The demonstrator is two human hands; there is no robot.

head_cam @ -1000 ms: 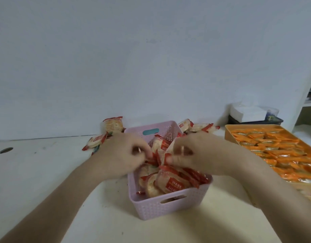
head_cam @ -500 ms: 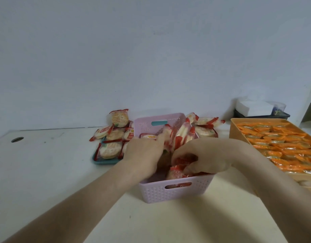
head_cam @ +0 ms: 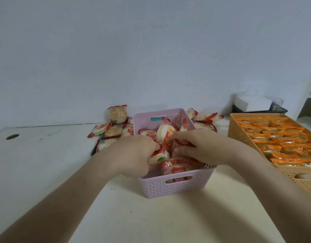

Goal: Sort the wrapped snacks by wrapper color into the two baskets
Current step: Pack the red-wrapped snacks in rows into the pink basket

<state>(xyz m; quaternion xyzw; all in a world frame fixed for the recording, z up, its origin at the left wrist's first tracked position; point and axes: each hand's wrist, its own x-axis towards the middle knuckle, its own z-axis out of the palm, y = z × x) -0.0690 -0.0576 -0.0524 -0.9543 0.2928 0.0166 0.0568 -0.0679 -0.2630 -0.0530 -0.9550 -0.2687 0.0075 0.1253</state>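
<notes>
Head view: the left hand (head_cam: 133, 155) and right hand (head_cam: 202, 146) curl fingers round red-wrapped snacks (head_cam: 160, 156). These are likely light, slippery and brittle, best pinched by the crimped edges nearest the fingertips.

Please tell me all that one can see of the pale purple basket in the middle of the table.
The pale purple basket looks like plastic. It is rectangular, with woven-pattern perforated walls and an oval handle slot in its near and far ends. It stands upright on the white table, open on top and heaped with red-wrapped snacks. The left hand and the right hand reach in over its rim and grip packets. Loose snacks lie close by its far corners.
</notes>
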